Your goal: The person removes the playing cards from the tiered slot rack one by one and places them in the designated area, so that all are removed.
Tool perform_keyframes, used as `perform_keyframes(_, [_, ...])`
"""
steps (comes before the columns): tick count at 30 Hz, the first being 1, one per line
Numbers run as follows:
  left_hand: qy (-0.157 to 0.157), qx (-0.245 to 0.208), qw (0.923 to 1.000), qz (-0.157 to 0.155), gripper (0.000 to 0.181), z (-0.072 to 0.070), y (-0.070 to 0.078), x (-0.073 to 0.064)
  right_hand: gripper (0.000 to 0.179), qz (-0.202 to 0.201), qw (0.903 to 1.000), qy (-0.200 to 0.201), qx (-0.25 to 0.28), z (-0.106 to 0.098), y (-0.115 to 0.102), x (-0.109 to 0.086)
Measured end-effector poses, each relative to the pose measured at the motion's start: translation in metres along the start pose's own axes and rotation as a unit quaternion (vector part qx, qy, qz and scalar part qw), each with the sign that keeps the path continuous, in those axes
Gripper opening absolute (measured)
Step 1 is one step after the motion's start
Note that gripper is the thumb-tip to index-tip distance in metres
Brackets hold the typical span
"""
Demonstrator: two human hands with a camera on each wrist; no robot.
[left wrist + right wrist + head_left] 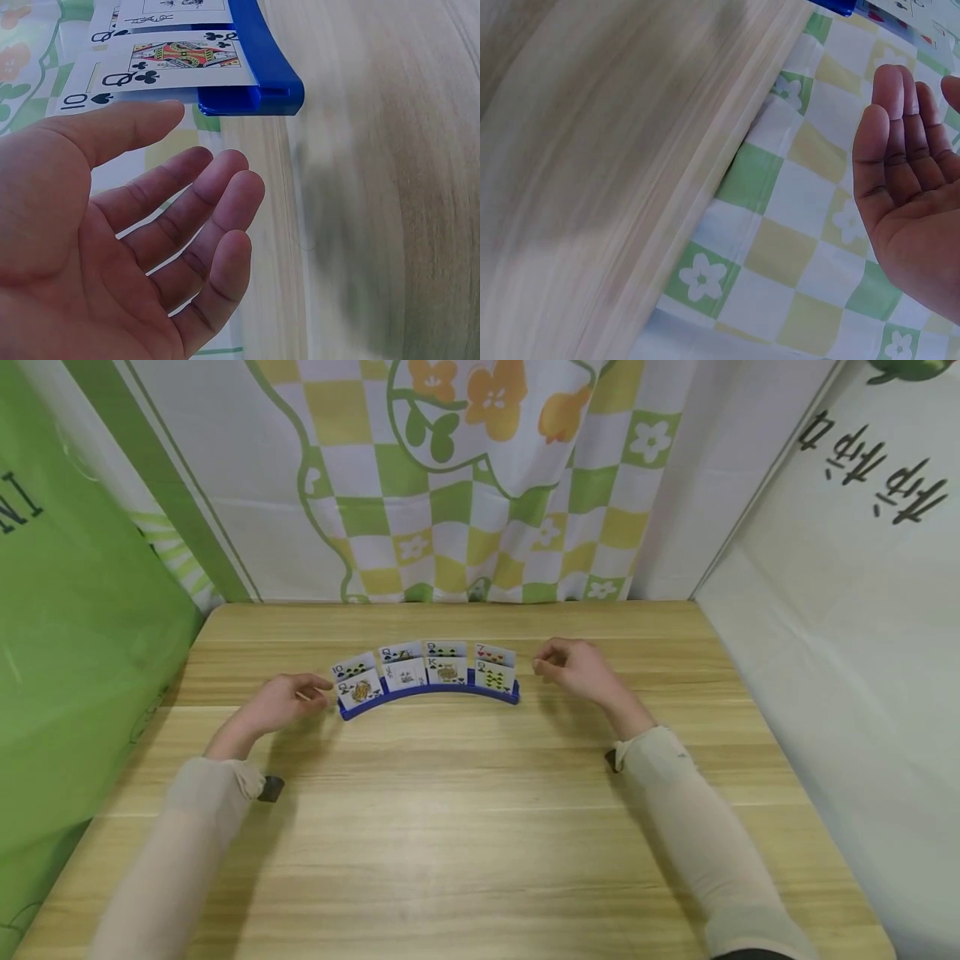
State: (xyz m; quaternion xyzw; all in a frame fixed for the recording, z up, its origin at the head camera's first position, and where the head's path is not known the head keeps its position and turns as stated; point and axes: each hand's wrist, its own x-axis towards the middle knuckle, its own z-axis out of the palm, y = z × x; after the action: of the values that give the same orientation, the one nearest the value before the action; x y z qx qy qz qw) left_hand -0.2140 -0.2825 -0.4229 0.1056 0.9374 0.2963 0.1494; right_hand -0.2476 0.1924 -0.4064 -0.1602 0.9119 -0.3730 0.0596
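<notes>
A curved blue card holder stands toward the back of the table, with playing cards upright in two rows. The front row shows a queen of clubs, a joker-like card, a king and a card with several black pips. Behind them, a 10 of spades and others peek out. My left hand hovers just off the holder's left end, fingers loosely bent and holding nothing. Off the right end is my right hand, empty, its fingers relaxed in the right wrist view.
The wooden table reaches back to a checkered curtain. A green sheet hangs along the left side and a white sheet along the right. Dark straps show at both wrists.
</notes>
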Motion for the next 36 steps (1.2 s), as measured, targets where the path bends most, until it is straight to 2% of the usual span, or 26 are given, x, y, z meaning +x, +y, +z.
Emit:
perform_keyframes(10, [-0.001,-0.018,0.9998,-0.008,0.042,0.005,0.003,0.000,0.025,0.039,0.9986,-0.018,0.029,0.003,-0.005,-0.003])
perform_keyframes(19, [0.001,-0.026,0.9992,-0.029,0.045,0.011,0.002,0.003,0.025,0.046,0.9979,-0.025,0.038,0.008,-0.008,-0.003])
perform_keyframes(36, [0.004,-0.037,0.9988,-0.033,0.045,0.022,0.003,0.007,0.023,0.049,0.9972,-0.030,0.047,0.019,-0.009,-0.002])
